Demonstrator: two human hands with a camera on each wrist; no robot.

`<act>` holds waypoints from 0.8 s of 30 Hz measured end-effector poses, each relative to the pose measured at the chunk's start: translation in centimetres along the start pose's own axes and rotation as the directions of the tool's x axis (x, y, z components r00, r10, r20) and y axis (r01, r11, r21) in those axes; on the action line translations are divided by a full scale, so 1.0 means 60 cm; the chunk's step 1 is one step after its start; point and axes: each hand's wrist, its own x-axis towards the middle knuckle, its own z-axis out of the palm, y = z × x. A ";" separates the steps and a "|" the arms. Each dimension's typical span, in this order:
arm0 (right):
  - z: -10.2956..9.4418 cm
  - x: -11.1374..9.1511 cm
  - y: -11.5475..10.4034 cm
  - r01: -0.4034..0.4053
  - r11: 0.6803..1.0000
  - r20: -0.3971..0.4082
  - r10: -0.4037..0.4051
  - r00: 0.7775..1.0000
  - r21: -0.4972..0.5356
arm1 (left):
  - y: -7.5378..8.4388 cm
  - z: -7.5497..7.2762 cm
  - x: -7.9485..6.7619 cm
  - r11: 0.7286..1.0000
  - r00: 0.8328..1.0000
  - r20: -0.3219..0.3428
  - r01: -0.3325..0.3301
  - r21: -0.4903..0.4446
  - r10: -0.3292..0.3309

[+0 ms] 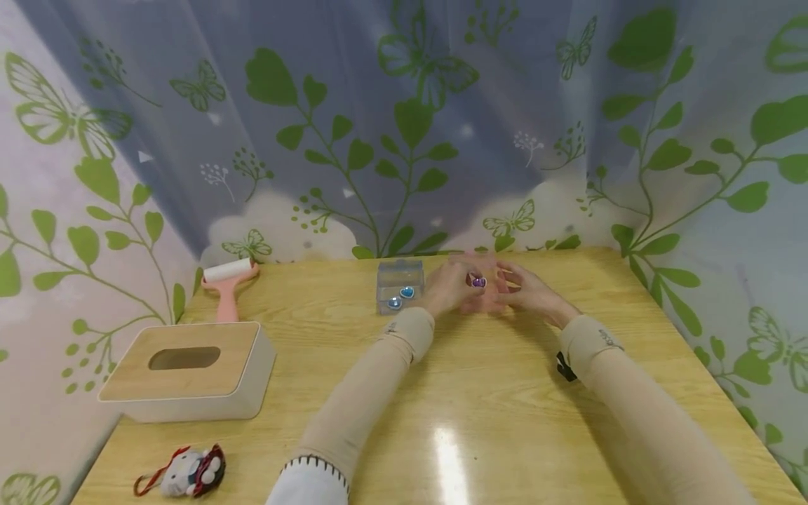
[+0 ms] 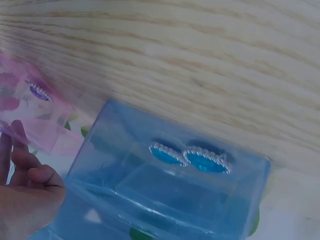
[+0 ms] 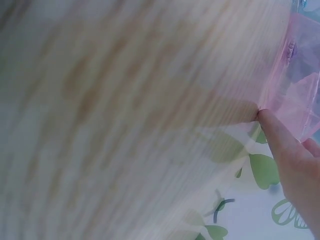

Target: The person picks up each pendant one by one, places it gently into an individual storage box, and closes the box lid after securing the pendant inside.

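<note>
My left hand (image 1: 449,286) reaches over a see-through pink box (image 1: 470,305) and pinches a purple gem (image 1: 478,283) at its fingertips. In the left wrist view, another purple gem with a beaded rim (image 2: 40,92) lies inside the pink box. My right hand (image 1: 533,294) holds the box's right side, thumb (image 3: 280,132) low near the table and fingers farther back. Left of the left hand stands a see-through blue box (image 1: 381,284). Two blue gems with beaded rims (image 1: 407,292) lie in it, side by side in the left wrist view.
On the left of the wooden table (image 1: 492,421) are a pink lint roller (image 1: 229,291), a white tissue box with a wooden lid (image 1: 252,379) and a small plush charm with a red strap (image 1: 192,471). A leaf-patterned curtain (image 1: 353,189) hangs behind the table.
</note>
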 end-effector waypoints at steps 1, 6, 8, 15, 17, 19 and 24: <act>0.001 -0.001 0.000 -0.002 1.000 0.002 0.002 1.000 0.002 | 0.001 0.001 0.001 1.000 1.000 0.006 0.004 0.002 -0.004; 0.002 -0.002 0.001 0.006 1.000 -0.001 -0.006 1.000 0.013 | 0.007 0.003 0.007 1.000 1.000 0.013 0.020 0.008 -0.020; 0.002 -0.002 0.001 0.007 1.000 -0.006 -0.007 1.000 0.017 | 0.009 0.004 0.010 0.999 1.000 0.013 0.024 0.026 -0.025; 0.007 -0.002 0.001 0.014 1.000 -0.008 -0.014 1.000 0.017 | 0.017 0.009 0.019 0.994 0.996 0.035 0.075 0.080 -0.078; 0.006 -0.001 0.000 0.016 1.000 -0.009 -0.016 1.000 0.017 | 0.019 0.009 0.021 0.993 0.996 0.037 0.081 0.086 -0.084; 0.005 0.000 0.000 0.016 1.000 -0.010 -0.015 1.000 0.021 | 0.019 0.010 0.025 0.993 0.996 0.036 0.076 0.095 -0.080; 0.005 -0.001 -0.002 0.022 1.000 -0.012 -0.022 1.000 0.017 | 0.023 0.016 0.034 0.987 0.997 0.028 0.068 0.144 -0.073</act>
